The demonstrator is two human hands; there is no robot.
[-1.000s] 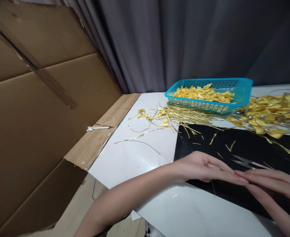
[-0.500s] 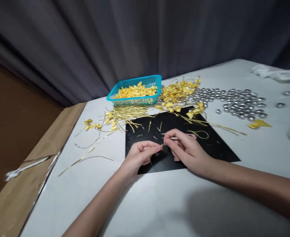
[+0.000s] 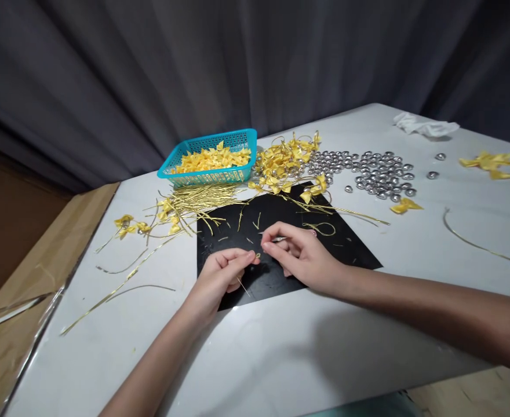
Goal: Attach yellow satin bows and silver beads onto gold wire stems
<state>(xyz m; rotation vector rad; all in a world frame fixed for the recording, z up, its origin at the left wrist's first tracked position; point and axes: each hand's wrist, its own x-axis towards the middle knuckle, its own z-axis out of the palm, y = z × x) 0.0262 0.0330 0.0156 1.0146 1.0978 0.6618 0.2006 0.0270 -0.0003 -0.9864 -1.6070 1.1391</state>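
The left grip (image 3: 221,273) pinches thin gold wire (image 3: 258,255), its tip a tiny loop. Beside it, the right grip (image 3: 303,255) curls, contents unclear.

Right now, nothing legible anywhere in view: not a word, label, brand, number or sign can be read.
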